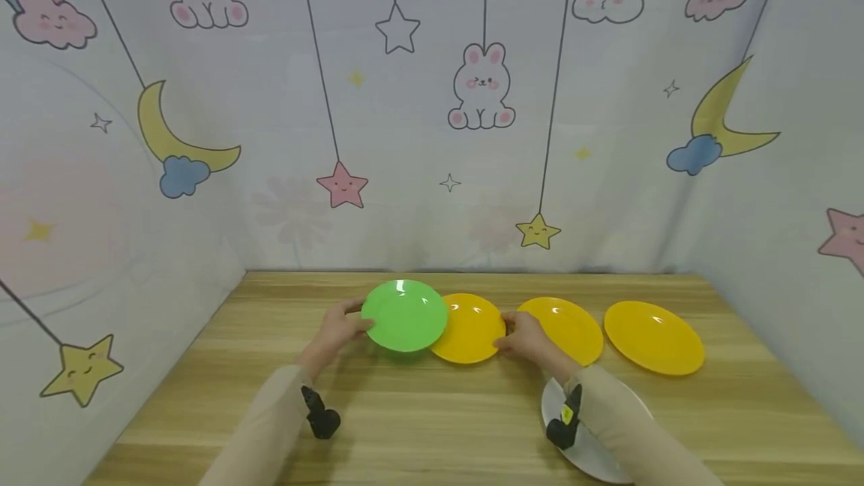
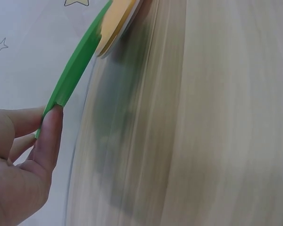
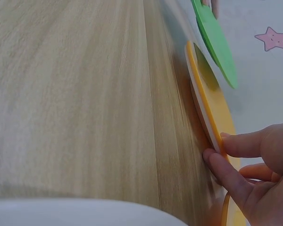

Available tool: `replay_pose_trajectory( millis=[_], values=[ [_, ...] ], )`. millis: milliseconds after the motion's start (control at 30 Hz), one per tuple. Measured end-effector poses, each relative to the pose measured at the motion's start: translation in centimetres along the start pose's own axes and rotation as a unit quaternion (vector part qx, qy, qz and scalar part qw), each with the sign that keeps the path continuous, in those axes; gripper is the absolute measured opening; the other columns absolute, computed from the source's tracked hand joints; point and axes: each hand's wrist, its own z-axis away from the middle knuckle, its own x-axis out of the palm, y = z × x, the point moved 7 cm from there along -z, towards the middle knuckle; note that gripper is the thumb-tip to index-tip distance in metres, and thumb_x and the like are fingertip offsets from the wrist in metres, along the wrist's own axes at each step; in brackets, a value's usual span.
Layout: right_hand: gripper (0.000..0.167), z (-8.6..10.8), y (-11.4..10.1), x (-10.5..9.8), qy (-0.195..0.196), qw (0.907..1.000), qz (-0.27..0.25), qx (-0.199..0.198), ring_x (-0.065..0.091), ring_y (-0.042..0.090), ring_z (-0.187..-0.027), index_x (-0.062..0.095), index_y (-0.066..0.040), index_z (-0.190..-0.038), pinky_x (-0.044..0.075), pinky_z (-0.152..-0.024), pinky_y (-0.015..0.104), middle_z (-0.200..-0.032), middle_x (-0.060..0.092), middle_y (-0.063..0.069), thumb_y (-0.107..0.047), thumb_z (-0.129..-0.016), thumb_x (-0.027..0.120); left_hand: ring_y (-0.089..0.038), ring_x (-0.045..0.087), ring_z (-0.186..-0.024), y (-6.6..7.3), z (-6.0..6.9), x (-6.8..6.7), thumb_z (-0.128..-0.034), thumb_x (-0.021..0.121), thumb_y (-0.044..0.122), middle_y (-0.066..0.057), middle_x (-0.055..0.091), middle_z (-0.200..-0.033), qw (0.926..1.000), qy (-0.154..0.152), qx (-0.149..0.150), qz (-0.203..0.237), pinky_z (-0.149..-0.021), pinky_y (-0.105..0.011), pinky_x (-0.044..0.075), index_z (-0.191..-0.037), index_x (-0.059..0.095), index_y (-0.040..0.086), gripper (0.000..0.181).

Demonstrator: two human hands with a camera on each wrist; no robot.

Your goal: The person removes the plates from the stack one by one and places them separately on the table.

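Note:
My left hand (image 1: pixel 340 327) pinches the left rim of a green plate (image 1: pixel 403 315), thumb on one face and fingers on the other. In the left wrist view the green plate (image 2: pixel 78 59) is raised off the table and casts a shadow. It overlaps the left part of a yellow-orange plate (image 1: pixel 471 332). The right rim of that plate is pinched by my right hand (image 1: pixel 526 336). A white layer shows under the yellow-orange plate (image 3: pixel 212 101) in the right wrist view; I cannot tell whether it is a second plate or the underside.
Two more yellow-orange plates, one nearer (image 1: pixel 563 328) and one farther right (image 1: pixel 653 337), lie along the back of the wooden table (image 1: pixel 405 426). A white plate (image 1: pixel 594 456) lies beneath my right forearm, partly hidden. A patterned cloth (image 1: pixel 418 118) hangs behind the table.

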Motion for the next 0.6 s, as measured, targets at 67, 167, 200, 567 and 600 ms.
replay_pose_trajectory(
  millis=[67, 167, 200, 567, 600],
  values=[
    [0.063, 0.0, 0.0, 0.0, 0.0, 1.0, 0.0, -0.001, 0.058, 0.014, -0.068, 0.039, 0.011, -0.131, 0.056, -0.064, 0.027, -0.132, 0.042, 0.028, 0.002, -0.076, 0.069, -0.008, 0.059, -0.069, 0.0, 0.1, -0.6, -0.0825, 0.059, -0.004, -0.03, 0.041, -0.128, 1.0, 0.0, 0.001, -0.004, -0.073, -0.033, 0.055, -0.131, 0.039, -0.009, 0.053],
    [0.063, -0.1, 0.0, 0.0, 0.001, 1.0, 0.001, 0.005, 0.058, 0.015, -0.069, 0.039, 0.011, -0.131, 0.056, -0.064, 0.027, -0.132, 0.041, 0.027, 0.001, -0.076, 0.069, -0.008, 0.06, -0.071, -0.2, 0.3, -1.5, -0.0831, 0.059, -0.003, -0.031, 0.04, -0.129, 1.0, -0.003, 0.0, -0.007, -0.075, -0.032, 0.055, -0.132, 0.037, -0.009, 0.054],
    [0.063, -0.1, 0.0, 0.0, 0.001, 1.0, 0.001, 0.006, 0.059, 0.015, -0.07, 0.039, 0.01, -0.131, 0.056, -0.064, 0.027, -0.132, 0.041, 0.027, 0.001, -0.076, 0.069, -0.008, 0.06, -0.072, -0.3, 0.4, -1.8, -0.0831, 0.059, -0.003, -0.031, 0.04, -0.129, 1.0, -0.002, -0.001, -0.007, -0.075, -0.032, 0.055, -0.132, 0.037, -0.009, 0.054],
    [0.06, 0.2, -0.3, 0.0, 0.0, 0.9999, 0.008, -0.014, 0.06, 0.016, -0.071, 0.039, 0.013, -0.129, 0.056, -0.062, 0.028, -0.13, 0.042, 0.03, 0.004, -0.077, 0.068, -0.011, 0.059, -0.077, -1.7, 1.5, -5.2, -0.0834, 0.059, -0.003, -0.033, 0.038, -0.129, 0.998, 0.029, -0.023, -0.051, -0.073, -0.027, 0.055, -0.132, 0.037, -0.009, 0.054],
    [0.06, 0.2, -0.4, 0.0, 0.0, 0.9999, 0.008, -0.015, 0.06, 0.016, -0.071, 0.04, 0.013, -0.129, 0.056, -0.062, 0.028, -0.13, 0.042, 0.029, 0.004, -0.077, 0.068, -0.011, 0.059, -0.078, -1.9, 1.6, -5.4, -0.0834, 0.058, -0.003, -0.033, 0.038, -0.129, 0.9976, 0.033, -0.025, -0.056, -0.072, -0.026, 0.055, -0.132, 0.036, -0.01, 0.054]
  ],
)
